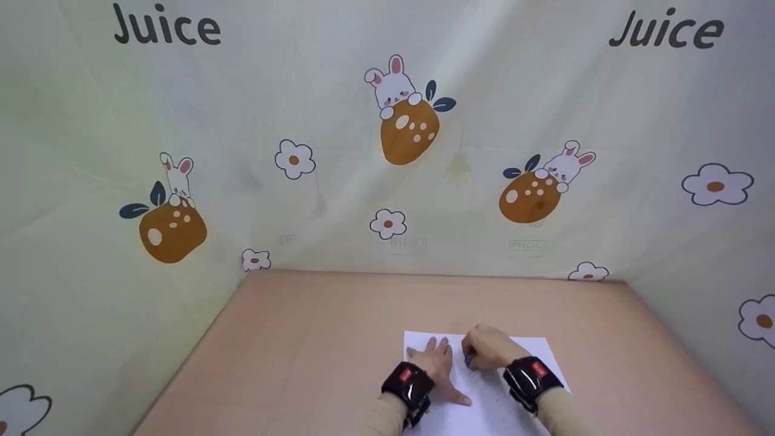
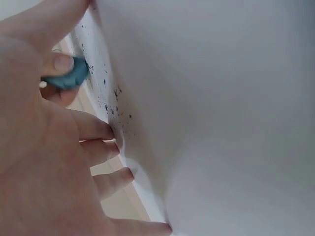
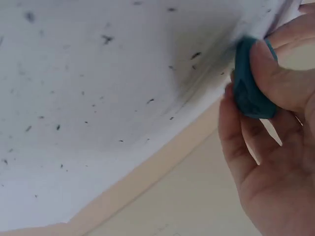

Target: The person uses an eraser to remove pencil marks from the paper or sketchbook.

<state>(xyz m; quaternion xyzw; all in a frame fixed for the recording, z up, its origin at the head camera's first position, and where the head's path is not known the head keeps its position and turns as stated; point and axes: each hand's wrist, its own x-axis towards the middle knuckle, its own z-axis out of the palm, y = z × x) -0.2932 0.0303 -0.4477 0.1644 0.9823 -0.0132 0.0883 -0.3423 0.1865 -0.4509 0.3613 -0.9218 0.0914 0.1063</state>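
A sheet of white paper (image 1: 487, 415) lies on the table under both hands. My left hand (image 1: 433, 367) presses on its left part, fingers straight and spread, thumb pointing right. Over the upper middle of the sheet, my right hand (image 1: 491, 347) pinches a teal eraser (image 3: 250, 91) between thumb and fingers. One end of the eraser meets the paper at a grey smudge (image 3: 209, 69) with faint streaks. Dark eraser crumbs (image 3: 107, 39) are scattered over the sheet. The left wrist view also shows the eraser (image 2: 74, 73), beyond the left thumb.
The light brown tabletop (image 1: 290, 351) extends around the paper. A pale curtain (image 1: 327, 91) printed with rabbits, fruit and flowers encloses the table at the back and both sides. Each wrist wears a black band (image 1: 408, 387).
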